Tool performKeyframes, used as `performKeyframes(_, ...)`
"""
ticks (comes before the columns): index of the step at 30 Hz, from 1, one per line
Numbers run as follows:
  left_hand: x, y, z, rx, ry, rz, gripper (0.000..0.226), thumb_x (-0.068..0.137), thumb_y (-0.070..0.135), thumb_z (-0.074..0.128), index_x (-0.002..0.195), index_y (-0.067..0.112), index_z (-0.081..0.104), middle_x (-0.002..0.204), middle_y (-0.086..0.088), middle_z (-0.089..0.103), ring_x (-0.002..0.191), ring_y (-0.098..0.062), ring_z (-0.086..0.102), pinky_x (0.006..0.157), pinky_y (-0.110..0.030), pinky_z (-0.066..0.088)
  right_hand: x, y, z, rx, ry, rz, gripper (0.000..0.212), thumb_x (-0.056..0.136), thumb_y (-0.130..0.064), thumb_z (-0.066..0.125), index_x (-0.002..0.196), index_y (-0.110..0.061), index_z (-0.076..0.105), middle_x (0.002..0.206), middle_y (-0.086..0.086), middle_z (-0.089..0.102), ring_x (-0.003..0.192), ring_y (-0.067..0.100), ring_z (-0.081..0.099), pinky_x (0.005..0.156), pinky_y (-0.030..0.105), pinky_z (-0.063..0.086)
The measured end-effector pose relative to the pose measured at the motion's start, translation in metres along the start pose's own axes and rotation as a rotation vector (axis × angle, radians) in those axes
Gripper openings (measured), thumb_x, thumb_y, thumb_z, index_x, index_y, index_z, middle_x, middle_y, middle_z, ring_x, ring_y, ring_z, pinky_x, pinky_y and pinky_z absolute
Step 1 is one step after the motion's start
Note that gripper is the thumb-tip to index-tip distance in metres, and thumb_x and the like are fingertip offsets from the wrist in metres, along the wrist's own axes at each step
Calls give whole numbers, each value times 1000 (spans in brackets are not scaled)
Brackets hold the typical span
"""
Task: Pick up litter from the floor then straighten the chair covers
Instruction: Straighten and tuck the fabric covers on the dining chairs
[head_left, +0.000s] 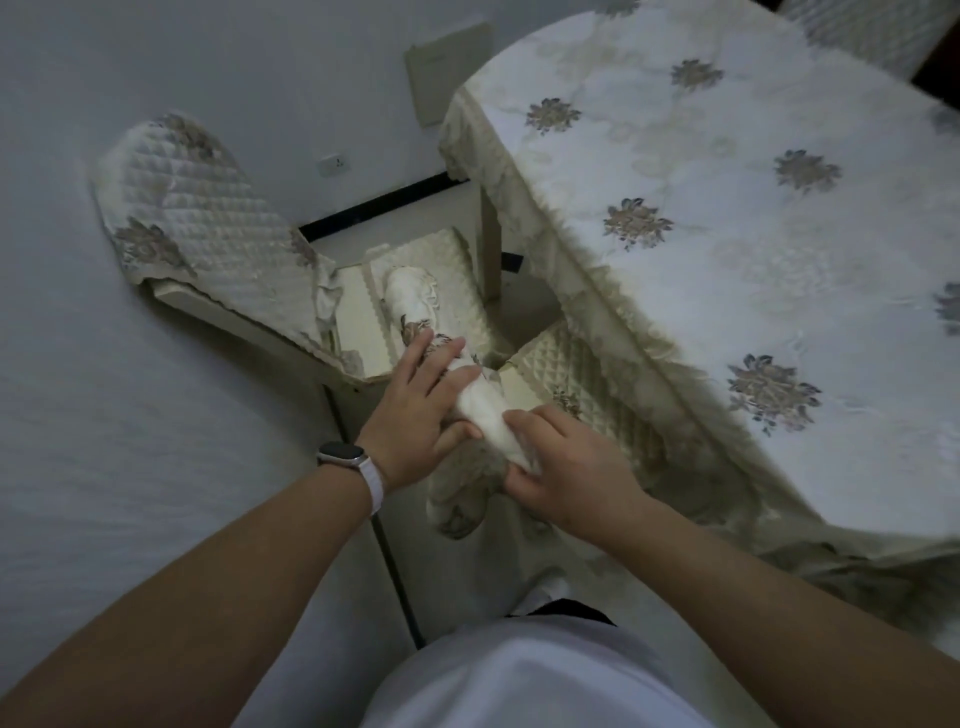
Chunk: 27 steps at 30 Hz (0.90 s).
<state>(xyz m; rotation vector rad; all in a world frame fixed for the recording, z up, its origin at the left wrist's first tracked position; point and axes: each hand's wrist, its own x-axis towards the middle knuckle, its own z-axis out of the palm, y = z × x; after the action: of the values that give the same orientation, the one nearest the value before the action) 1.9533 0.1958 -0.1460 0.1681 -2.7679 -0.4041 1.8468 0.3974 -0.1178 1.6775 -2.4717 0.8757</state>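
Note:
A cream quilted chair cover (488, 415) with flower patterns runs over the top of the near chair's back, directly below me. My left hand (415, 410), with a watch on its wrist, presses on the cover's left side, thumb hooked under the fabric. Gripping the near end of the same cover from the right is my right hand (561, 467). A second chair (208, 223) stands at the left against the wall, its quilted cover rumpled along the lower edge. A cushioned seat (441, 280) lies beyond my hands. No litter is visible.
A table (727, 208) under a white flowered cloth fills the right side, its fringe hanging close to the near chair. A white wall with a socket (335, 165) runs behind. Pale floor (156, 441) spreads at the left. My white shirt covers the bottom.

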Motion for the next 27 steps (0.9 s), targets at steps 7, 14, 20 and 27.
performKeyframes(7,58,19,15,-56,44,-32,68,96,65,34,131,10,56,149,-15,42,144,-39,20,118,-55,20,21,28,-18,-225,49,152,32,81,-41,57,102,-18,63,86,0,60,60,24,59,41,34,45)
performKeyframes(14,103,37,22,-85,69,-6,65,96,63,37,126,11,59,143,-14,48,142,-39,26,118,-52,22,30,65,-36,-228,181,167,32,82,-40,56,99,-16,66,81,1,60,59,25,58,41,36,46)
performKeyframes(20,144,47,33,-159,156,65,58,96,58,42,121,10,62,136,-13,52,137,-37,31,114,-53,26,40,88,-56,-326,289,205,29,83,-39,58,96,-15,68,80,2,61,58,24,57,38,29,40)
performKeyframes(27,196,38,34,-173,250,168,47,90,56,53,113,17,64,124,-8,61,125,-33,46,106,-60,31,63,107,-66,-459,369,272,30,85,-41,56,90,-14,69,76,3,59,57,24,56,37,31,41)
